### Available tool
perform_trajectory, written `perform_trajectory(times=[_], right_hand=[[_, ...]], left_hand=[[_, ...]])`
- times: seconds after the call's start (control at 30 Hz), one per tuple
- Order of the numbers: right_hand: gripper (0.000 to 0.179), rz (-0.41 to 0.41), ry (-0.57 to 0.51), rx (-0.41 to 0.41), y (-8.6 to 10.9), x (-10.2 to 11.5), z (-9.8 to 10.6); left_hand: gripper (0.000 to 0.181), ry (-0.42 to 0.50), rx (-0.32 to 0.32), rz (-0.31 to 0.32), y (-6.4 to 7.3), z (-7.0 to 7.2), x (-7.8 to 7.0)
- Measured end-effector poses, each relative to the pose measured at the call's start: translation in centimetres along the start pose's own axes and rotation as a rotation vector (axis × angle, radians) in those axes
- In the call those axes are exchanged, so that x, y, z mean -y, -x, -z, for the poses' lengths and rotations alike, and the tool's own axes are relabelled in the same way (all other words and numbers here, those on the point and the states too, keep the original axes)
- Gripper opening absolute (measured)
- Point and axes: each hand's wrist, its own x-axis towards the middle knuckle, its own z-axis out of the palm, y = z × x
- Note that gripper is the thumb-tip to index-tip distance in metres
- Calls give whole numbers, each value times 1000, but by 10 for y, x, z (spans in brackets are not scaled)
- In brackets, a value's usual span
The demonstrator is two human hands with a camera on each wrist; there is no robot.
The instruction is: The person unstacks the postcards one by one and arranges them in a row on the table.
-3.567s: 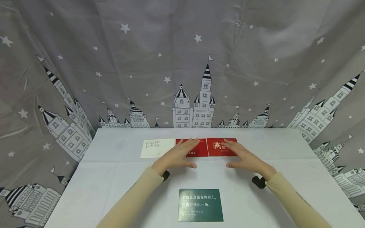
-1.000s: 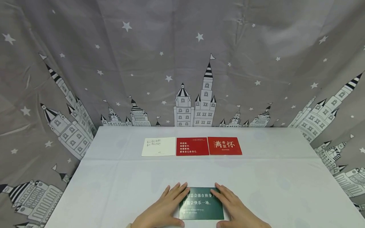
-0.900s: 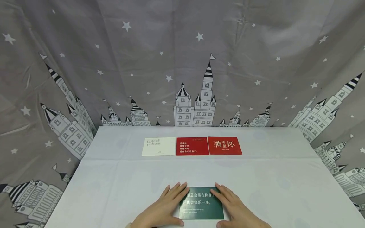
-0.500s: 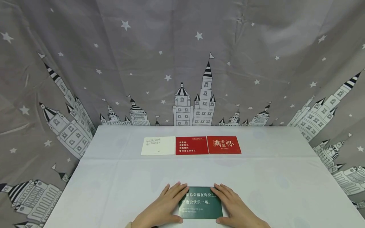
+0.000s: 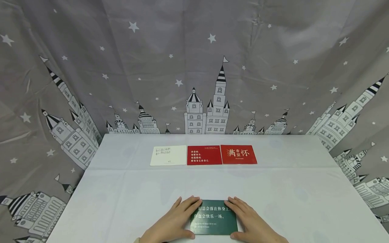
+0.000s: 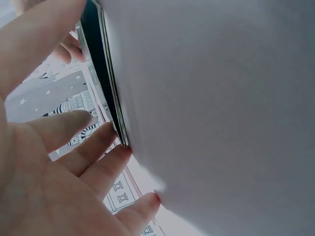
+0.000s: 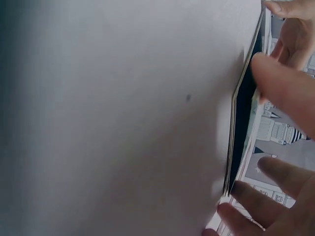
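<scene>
A green card (image 5: 215, 217) with white lettering lies near the front of the table. Several thin edges show under its dark edge in the wrist views, so it is a small stack of cards (image 6: 109, 73). My left hand (image 5: 173, 219) holds its left side, fingertips at the far corner and thumb at the near corner. My right hand (image 5: 253, 221) holds the right side the same way, its fingers bent over the far corner. In the right wrist view, the right thumb (image 7: 280, 88) overlaps the stack's near edge.
A cream card (image 5: 168, 156) with handwriting, a red card (image 5: 204, 156) and a second red card (image 5: 239, 154) lie side by side farther back on the white tablecloth (image 5: 121, 189). Behind the table hangs a grey curtain (image 5: 146, 60) printed with castles and stars.
From above the back row, both hands have come back to the green card and taken its two sides. In the last half second, hands and card have shifted slightly toward me.
</scene>
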Motion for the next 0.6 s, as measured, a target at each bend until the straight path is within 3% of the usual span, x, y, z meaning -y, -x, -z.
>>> perform_trajectory(times=[0.23,0.6], right_hand=[[86,-9,-57,18,5,3,3],[83,44,-89,2,8,4,7]], left_hand=[[93,36,8,31,1,-1,-3],[92,110,17,80,5,2,-4]])
